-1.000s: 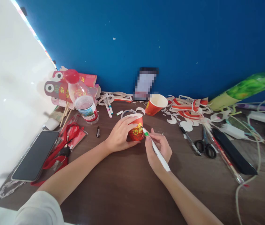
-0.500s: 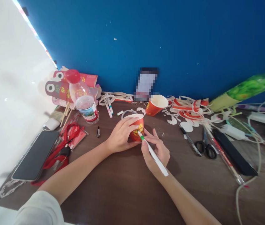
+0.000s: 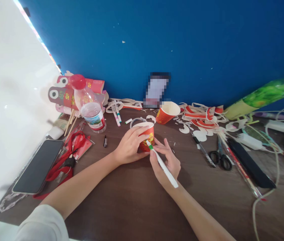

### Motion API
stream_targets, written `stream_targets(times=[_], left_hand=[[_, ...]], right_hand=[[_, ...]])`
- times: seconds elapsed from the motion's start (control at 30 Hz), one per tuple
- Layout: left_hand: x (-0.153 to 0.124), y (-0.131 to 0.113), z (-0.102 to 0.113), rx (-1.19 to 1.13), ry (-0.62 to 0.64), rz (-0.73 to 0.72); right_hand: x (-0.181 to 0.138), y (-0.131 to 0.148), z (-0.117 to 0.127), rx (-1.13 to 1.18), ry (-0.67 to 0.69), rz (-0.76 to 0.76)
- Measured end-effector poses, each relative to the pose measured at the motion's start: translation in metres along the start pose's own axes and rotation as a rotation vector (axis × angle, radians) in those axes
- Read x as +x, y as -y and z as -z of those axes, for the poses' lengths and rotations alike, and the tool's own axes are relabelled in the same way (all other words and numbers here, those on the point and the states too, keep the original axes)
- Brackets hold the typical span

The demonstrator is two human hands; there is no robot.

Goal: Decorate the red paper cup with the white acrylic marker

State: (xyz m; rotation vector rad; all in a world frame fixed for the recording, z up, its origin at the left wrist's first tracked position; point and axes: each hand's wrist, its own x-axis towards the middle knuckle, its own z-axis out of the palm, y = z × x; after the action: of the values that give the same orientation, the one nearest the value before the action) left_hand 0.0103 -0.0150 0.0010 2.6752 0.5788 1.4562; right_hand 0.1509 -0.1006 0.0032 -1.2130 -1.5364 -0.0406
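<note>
A red paper cup (image 3: 151, 130) with yellow lettering stands upright on the table, its rim white. My left hand (image 3: 131, 143) is closed round the cup's left side, fingers across its front and the thumb low along its base. Pinched in my right hand (image 3: 165, 162) is a white marker (image 3: 165, 169) with a green band, its tip at the lettering on the cup's front. Whether the tip touches the cup cannot be told for sure. Behind the cup, a grey loop (image 3: 135, 121) partly shows. A second red paper cup (image 3: 167, 113) tilts farther back.
Scissors (image 3: 221, 159), a black pen (image 3: 203, 149) and a black case (image 3: 251, 164) lie at right near cables. Paper scraps (image 3: 202, 117) line the blue partition (image 3: 122, 60). A clear bottle (image 3: 93, 113), red lanyard (image 3: 78, 139) and phone (image 3: 39, 167) are at left. Another phone (image 3: 156, 89) leans behind.
My right hand has shifted slightly left with the marker, whose tip now sits a little farther left on the cup. My left hand and the cup look unmoved.
</note>
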Motion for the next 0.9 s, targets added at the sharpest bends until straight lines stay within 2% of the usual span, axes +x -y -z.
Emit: stream_targets(times=[0.9], left_hand=[[-0.0020,0.0014,-0.0004,0.000,0.010,0.013]], right_hand=[[-0.0010,-0.0003,-0.0016,0.048,-0.050,-0.081]])
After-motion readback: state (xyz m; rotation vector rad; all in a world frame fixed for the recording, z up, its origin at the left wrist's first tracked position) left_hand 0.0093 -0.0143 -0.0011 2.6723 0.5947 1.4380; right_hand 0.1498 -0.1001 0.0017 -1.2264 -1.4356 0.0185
